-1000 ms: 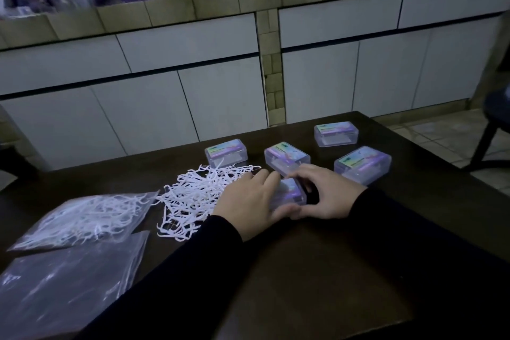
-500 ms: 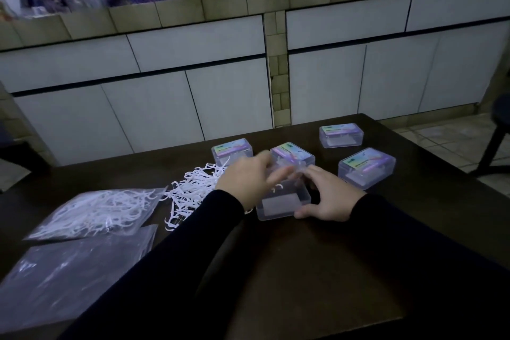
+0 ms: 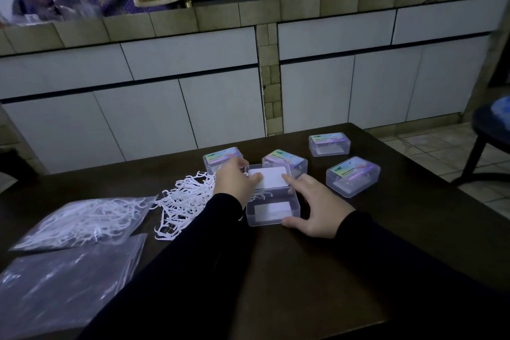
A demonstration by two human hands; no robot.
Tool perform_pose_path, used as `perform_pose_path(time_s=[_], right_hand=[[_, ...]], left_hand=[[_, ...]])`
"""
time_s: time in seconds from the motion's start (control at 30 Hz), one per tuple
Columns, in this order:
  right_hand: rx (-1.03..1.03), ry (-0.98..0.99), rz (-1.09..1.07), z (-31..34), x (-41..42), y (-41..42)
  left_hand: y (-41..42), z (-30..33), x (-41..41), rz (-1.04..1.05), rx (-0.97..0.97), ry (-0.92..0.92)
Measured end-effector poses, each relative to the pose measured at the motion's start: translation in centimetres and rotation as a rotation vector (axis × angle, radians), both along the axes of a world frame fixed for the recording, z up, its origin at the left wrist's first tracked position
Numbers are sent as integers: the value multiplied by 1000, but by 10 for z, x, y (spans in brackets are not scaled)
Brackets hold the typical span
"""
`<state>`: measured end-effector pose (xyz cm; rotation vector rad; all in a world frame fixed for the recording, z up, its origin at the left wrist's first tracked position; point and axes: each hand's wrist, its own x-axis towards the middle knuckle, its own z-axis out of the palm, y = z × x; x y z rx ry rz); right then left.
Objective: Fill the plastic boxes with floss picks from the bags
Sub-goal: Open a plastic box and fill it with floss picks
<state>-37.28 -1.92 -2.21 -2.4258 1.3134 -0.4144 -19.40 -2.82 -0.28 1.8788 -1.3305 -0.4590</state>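
Our left hand [image 3: 234,183] holds the raised lid [image 3: 269,176] of the open box [image 3: 273,208], thumb on its inner face, while our right hand [image 3: 314,210] braces the box with straight fingers, forefinger touching the lid's right edge and thumb against the near corner.

The table [image 3: 317,270] is dark and smooth, so we judge the light box could skid away from our hold if the left hand lets go or pushes the lid too far back.

Left of our grip lies a bag [image 3: 80,222] with picks inside, and nearer us a second bag [image 3: 63,281] that looks flat; whether it holds any we cannot tell.

The loose picks [image 3: 182,201] sit just left of our left wrist, a few touching the box's far left corner. They look tangled, so a handful may drag others off or catch in the lid.

Four shut boxes [image 3: 352,176] stand beyond and right of our hands; a sleeve could knock one.
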Motion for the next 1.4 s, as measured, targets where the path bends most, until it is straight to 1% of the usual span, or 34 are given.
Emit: perform_pose_path(time_s=[0.17,0.3,0.4,0.53,0.63,0.73,0.83,0.93,1.1,1.27,1.4], right_hand=[[-91,16,-17,-3,-2,2],[-176,27,13,-3,-2,4],[-236,-10,70,-1,0,10],[-344,-61,142,7,23,21],[-390,-79,93,16,51,25],[-373,-25,45,22,79,23],[-377,101,17,26,111,13],[-371,253,-50,29,141,-3],[-326,363,-71,27,173,-25],[-341,445,-94,20,184,-41],[-320,436,-44,19,181,-43]], left_hand=[[-3,-1,-4,-20,38,-117],[-1,0,-4,-59,57,-148],[10,5,1,-104,15,-168],[27,11,27,-106,-122,-266],[37,8,59,-106,-97,-349],[44,5,94,-88,-82,-404],[46,2,127,-90,-45,-471],[47,0,149,-180,-50,-573],[52,-2,165,-371,25,-744],[53,-4,170,-429,41,-725],[62,0,168,-450,24,-711]])
